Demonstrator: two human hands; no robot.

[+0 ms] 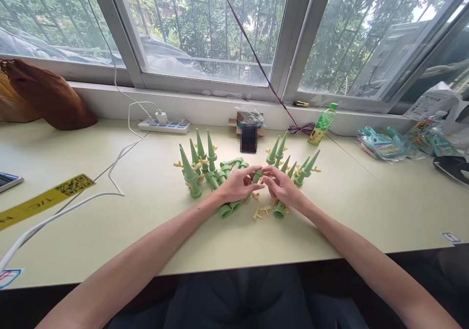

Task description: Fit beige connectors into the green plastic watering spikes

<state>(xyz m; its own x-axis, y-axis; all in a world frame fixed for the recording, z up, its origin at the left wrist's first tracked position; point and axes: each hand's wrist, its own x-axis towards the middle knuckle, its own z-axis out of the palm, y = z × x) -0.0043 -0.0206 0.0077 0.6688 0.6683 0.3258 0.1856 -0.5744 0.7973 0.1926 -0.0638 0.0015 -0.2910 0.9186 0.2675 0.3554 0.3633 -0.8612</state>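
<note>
My left hand point(238, 186) is closed around a green plastic watering spike point(258, 174), gripping it by its collar. My right hand point(283, 187) meets it from the other side with bent fingertips pressed together at the spike; whether they pinch a small part there is hidden. Below the hands lie loose yellow valve pieces point(256, 214). A green spike with its open round end point(279, 211) facing me lies under my right hand. Two more open ends point(225, 212) show beneath my left wrist. Upright spikes with yellow valves stand to the left point(189, 173) and right point(307, 169).
Behind the spikes are a phone point(248, 138) propped against a small box, and a green-capped drink bottle point(322, 125). A power strip point(164, 126) trails a white cable across the left side. Bagged teal items point(384, 142) lie at right; a brown bag point(51, 97) sits at far left.
</note>
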